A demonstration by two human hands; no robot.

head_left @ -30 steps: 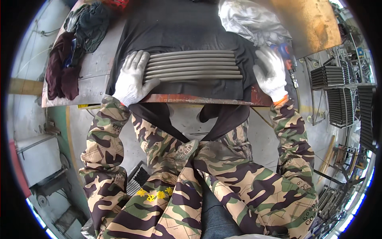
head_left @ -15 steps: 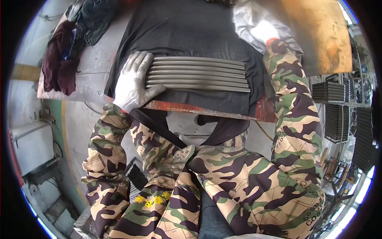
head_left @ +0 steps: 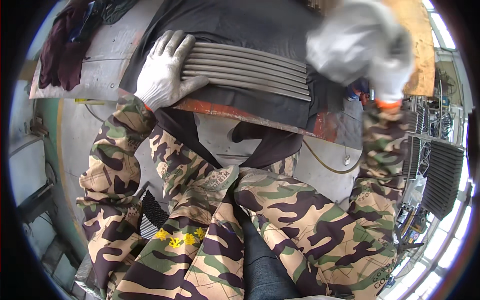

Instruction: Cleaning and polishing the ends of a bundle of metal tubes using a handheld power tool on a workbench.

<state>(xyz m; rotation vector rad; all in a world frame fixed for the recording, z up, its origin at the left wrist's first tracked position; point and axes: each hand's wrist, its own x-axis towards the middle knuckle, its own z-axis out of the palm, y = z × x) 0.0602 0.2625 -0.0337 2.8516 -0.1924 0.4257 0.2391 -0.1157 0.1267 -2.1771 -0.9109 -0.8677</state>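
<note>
One gloved left hand [head_left: 167, 70] on grey ribbed panel [head_left: 250, 70]

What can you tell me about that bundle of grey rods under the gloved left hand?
The bundle of grey rods is a flat row of about six long, thin, dull metal-looking bars lying side by side. It rests on a black cloth spread over the workbench, running roughly left to right near the rusty front edge. The left hand, in a white knit glove, lies on its left end with the fingers spread across the rods. The right end lies free.
</note>
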